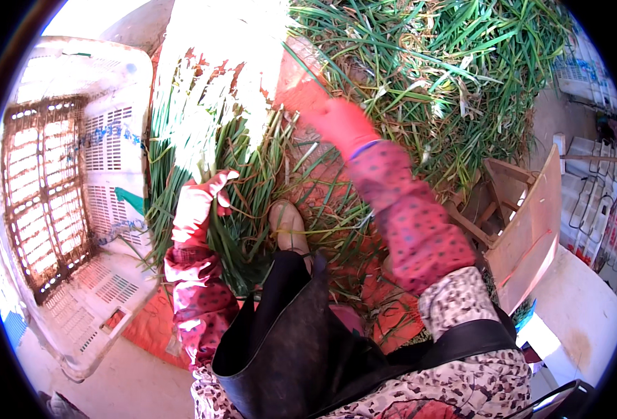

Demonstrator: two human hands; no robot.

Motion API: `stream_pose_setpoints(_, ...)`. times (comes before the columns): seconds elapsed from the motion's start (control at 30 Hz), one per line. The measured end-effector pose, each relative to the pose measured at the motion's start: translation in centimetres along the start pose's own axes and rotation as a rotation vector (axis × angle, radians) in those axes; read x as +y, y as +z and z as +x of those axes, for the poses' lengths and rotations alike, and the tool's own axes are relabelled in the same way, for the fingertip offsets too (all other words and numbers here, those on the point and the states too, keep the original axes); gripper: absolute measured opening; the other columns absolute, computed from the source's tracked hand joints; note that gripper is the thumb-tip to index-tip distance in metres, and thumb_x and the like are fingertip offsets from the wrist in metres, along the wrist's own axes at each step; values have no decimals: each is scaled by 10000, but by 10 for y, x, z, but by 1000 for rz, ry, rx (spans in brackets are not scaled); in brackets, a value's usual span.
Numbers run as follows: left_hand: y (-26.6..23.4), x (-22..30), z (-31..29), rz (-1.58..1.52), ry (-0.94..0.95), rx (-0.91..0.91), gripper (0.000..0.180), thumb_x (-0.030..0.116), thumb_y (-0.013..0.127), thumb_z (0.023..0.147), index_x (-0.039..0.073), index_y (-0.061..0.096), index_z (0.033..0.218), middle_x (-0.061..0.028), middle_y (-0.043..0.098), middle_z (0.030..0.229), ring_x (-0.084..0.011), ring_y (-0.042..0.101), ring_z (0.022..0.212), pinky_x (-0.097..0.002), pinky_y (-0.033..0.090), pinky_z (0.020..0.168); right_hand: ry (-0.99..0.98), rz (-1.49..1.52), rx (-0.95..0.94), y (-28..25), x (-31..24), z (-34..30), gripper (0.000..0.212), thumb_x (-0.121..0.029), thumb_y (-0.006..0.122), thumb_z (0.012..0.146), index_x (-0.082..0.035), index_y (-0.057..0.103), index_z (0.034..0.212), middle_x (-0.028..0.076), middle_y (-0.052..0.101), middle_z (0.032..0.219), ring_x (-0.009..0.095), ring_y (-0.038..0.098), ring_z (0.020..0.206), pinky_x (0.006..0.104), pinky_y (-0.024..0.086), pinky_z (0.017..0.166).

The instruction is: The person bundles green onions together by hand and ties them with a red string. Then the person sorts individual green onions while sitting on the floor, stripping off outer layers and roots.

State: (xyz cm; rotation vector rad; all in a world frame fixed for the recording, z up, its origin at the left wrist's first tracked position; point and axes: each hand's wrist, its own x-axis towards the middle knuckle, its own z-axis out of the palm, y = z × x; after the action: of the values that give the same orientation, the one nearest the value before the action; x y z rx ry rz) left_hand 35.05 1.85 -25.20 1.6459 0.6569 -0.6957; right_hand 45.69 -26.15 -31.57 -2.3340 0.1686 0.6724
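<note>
My left hand (200, 199), in a pink glove, is closed around a bunch of green onions (235, 241), whose long green leaves hang down beside my boot. More green onions (175, 150) lie around and beyond that hand, partly washed out by bright sunlight. My right hand (340, 122), in a red-pink glove, is stretched forward over the orange-red mat (298, 84), at the near left side of a big heap of loose green leaves (434, 77). Its fingers blend into the glare, so I cannot tell whether they hold anything.
A large white plastic crate (123, 230) lies tipped on its side at the left. At the right are a wooden stool or chair (528, 234) and a white surface (577, 307). My tan boot (289, 222) stands on the littered mat.
</note>
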Motion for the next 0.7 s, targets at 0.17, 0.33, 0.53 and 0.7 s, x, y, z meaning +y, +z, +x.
stream_pose_setpoints(0.17, 15, -8, 7, -118, -27, -53, 282, 284, 592, 908, 44, 689, 1018, -49, 566, 565, -125, 535, 460, -260, 471, 458, 170, 389, -175, 121, -1, -6, 473, -437, 608, 764, 22, 633, 877, 211, 658, 831, 350, 643, 737, 424, 498, 687)
stream_pose_setpoints(0.33, -3, -11, 1, -131, -57, 60, 272, 267, 594, 903, 23, 689, 981, -56, 582, 569, -106, 498, 428, -245, 426, 424, 170, 573, -316, 61, 25, -53, 304, -290, 570, 831, 5, 599, 897, 107, 658, 720, 230, 628, 585, 342, 479, 518)
stream_pose_setpoints(0.53, 35, -6, 7, -31, 41, 27, 241, 216, 628, 859, 35, 686, 1007, -80, 691, 753, -83, 476, 432, -223, 384, 422, 191, 650, -305, 30, 58, -74, 217, -229, 548, 861, -22, 587, 914, 69, 661, 748, 153, 627, 609, 290, 464, 455)
stream_pose_setpoints(0.7, 102, -13, 20, 92, 19, 7, 222, 177, 670, 818, 46, 682, 997, -4, 645, 757, -79, 500, 497, -223, 402, 452, 253, 550, -434, 11, 54, -78, 240, -239, 544, 865, -16, 631, 878, 45, 615, 679, 129, 579, 571, 277, 457, 454)
